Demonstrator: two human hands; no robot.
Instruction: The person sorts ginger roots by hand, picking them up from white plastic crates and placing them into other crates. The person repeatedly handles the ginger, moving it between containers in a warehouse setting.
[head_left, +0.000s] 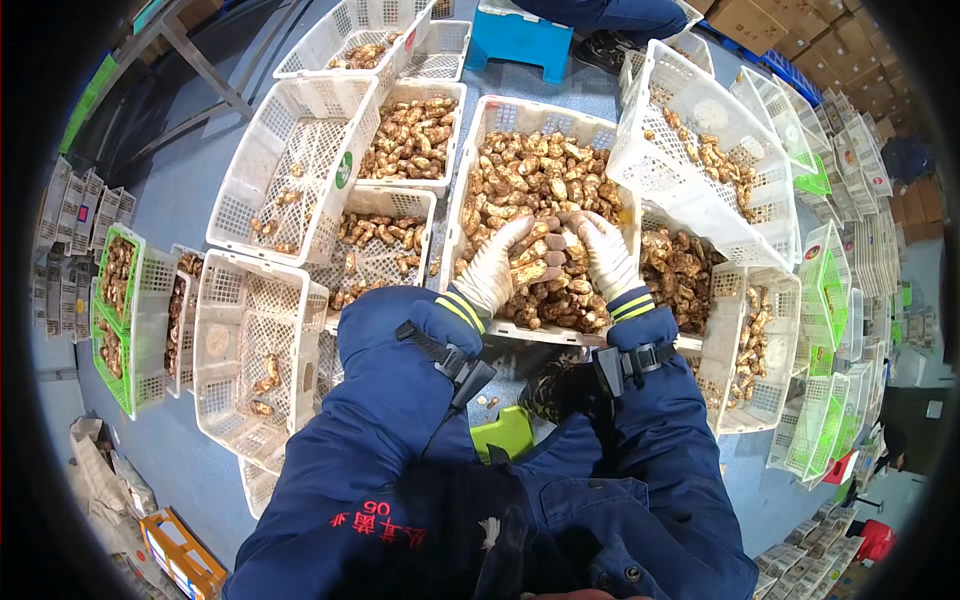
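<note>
Stubby brown-and-white mushrooms (540, 169) fill a white perforated plastic crate (455, 225) right in front of me. Over its near half, my left hand (491, 266), in a pale knitted glove with dirt-darkened fingertips, cups several mushrooms (529, 271). Close beside it, my right hand (604, 255), gloved in white with faint stripes, bends its fingers down at the mushrooms by the left fingertips. Whether those right fingers grip a mushroom is hidden by the hand itself. Both hands are inside the crate's outline, above the heap.
White crates holding few mushrooms stand at left (292, 157) and lower left (251, 352). A tilted crate (705, 150) overlaps a crate of darker mushrooms (675, 281) at right. Ahead are a blue stool (517, 45) and another person's leg (637, 19). A green stool (502, 435) is below me.
</note>
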